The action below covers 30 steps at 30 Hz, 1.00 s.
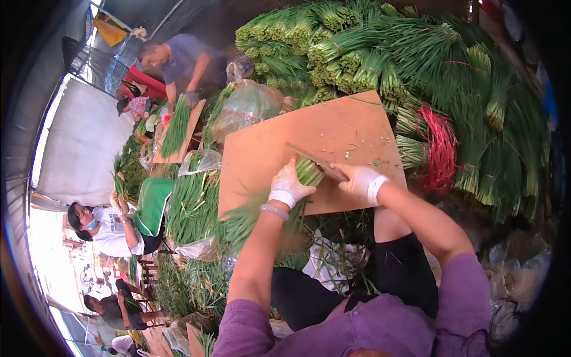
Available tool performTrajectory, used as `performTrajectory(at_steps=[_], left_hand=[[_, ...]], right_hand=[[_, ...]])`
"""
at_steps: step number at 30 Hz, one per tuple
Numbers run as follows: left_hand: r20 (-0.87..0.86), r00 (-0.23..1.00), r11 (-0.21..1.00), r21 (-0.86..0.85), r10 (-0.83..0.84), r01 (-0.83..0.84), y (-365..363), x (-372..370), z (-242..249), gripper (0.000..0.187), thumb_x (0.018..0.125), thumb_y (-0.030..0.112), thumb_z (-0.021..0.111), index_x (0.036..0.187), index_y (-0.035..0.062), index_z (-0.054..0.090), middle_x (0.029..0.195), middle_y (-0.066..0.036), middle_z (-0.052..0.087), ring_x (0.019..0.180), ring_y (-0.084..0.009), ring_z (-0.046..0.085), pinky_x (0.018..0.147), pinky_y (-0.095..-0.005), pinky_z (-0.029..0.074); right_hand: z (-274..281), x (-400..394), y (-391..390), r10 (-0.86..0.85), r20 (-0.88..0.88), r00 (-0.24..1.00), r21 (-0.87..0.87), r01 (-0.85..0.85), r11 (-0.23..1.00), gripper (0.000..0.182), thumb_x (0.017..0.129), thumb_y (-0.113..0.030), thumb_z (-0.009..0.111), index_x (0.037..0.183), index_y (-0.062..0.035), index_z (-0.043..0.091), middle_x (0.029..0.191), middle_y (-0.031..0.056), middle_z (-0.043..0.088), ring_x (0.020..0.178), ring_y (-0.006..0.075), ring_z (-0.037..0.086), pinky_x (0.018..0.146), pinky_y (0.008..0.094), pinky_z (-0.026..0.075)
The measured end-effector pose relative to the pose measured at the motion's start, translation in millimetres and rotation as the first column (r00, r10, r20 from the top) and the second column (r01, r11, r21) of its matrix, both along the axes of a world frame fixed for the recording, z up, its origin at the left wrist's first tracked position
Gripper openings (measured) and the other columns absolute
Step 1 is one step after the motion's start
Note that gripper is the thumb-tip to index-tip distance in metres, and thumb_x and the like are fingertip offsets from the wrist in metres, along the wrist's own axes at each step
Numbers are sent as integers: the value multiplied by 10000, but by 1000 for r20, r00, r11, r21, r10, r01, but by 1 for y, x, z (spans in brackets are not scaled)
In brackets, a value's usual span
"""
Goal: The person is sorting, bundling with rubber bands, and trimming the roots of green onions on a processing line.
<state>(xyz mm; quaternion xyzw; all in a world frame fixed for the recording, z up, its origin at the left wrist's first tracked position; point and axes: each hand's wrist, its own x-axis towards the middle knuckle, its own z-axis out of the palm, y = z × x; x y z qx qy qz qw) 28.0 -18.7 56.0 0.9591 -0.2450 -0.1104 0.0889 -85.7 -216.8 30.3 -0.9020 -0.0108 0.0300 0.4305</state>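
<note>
My left hand [289,185], in a white glove, is wrapped round a bunch of green chives [309,172]. The cut-looking pale stem ends point up and right, while the long leaves trail to the lower left, smeared by motion. In my right hand [360,182], also gloved, is the handle of a knife [315,157]. Its blade lies slantwise at the stem ends, touching or very close to them. Both hands are over a tan board [267,143], which has small green trimmings [377,162] scattered on its right part.
Tied chive bundles [357,59] are piled behind and right of the board. Red ties [439,146] hang at its right edge. Loose chives [193,208] and plastic bags [247,107] lie to the left. Several other people work at the left, one at another board [193,122].
</note>
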Motion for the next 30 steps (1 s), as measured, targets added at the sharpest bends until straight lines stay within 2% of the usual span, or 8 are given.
performTrajectory(at_steps=[7, 9, 11, 20, 21, 24, 27, 30], left_hand=[[-157, 988, 974, 224, -3, 39, -23, 22, 9, 1002, 547, 458, 788, 1358, 47, 368, 1194, -179, 582, 1111, -306, 560, 945, -370, 434], [-202, 979, 951, 302, 5, 58, -34, 26, 17, 966, 551, 493, 780, 1325, 45, 412, 1192, -176, 585, 1112, -300, 562, 939, -362, 437], [-227, 973, 930, 364, 36, 50, -39, 28, 17, 932, 546, 473, 793, 1287, 28, 444, 1170, -187, 594, 1098, -307, 568, 929, -360, 441], [-270, 959, 994, 92, 83, -60, -27, 30, -4, 810, 562, 366, 809, 1204, -17, 499, 1065, -209, 630, 967, -308, 627, 841, -364, 486], [-267, 961, 994, 92, 78, -55, -25, 33, -6, 810, 562, 366, 809, 1204, -17, 499, 1065, -209, 630, 967, -308, 627, 841, -364, 486], [-247, 966, 997, 34, 82, -76, -17, 30, -12, 691, 577, 334, 783, 1136, 3, 547, 1022, -189, 645, 930, -293, 638, 812, -349, 498], [-285, 956, 998, 49, 62, -50, -20, 32, -14, 786, 552, 435, 779, 1169, 17, 531, 1136, -184, 605, 1048, -299, 591, 886, -356, 466], [-278, 958, 994, 106, 69, -41, -21, 35, -13, 780, 557, 437, 774, 1174, 26, 531, 1118, -175, 616, 1035, -296, 599, 882, -356, 468]], right_hand=[[11, -21, -33, -259, -99, 961, 196, 274, 942, 535, 787, -275, 592, 1292, -145, 471, 1034, 205, 631, 951, 371, 599, 839, 397, 465], [9, -24, -33, -254, -95, 963, 128, 265, 956, 533, 790, -284, 600, 1290, -147, 473, 1022, 198, 637, 947, 369, 601, 835, 400, 469], [7, -26, -32, -226, -75, 971, -148, 213, 966, 540, 787, -291, 613, 1289, -149, 474, 1032, 194, 635, 951, 367, 599, 842, 404, 470], [-3, -2, 16, -206, -2, 979, 79, 205, 976, 517, 784, -230, 565, 1290, -165, 479, 1055, 204, 622, 969, 371, 593, 865, 425, 460], [10, -5, 17, -41, -219, 975, -158, 6, 987, 509, 785, -217, 534, 1284, -134, 479, 1066, 220, 612, 980, 376, 587, 870, 427, 458], [17, -3, -6, -52, -154, 987, -71, 41, 997, 508, 789, -230, 531, 1279, -104, 480, 1078, 237, 601, 1008, 387, 572, 873, 436, 450], [12, -5, -15, -217, -48, 975, 60, 220, 974, 487, 808, -246, 553, 1262, -83, 492, 946, 202, 648, 842, 333, 636, 747, 397, 496], [24, -14, -12, -164, -252, 954, 360, 250, 899, 458, 826, -263, 580, 1240, -82, 507, 785, 115, 628, 637, 207, 604, 600, 322, 487]])
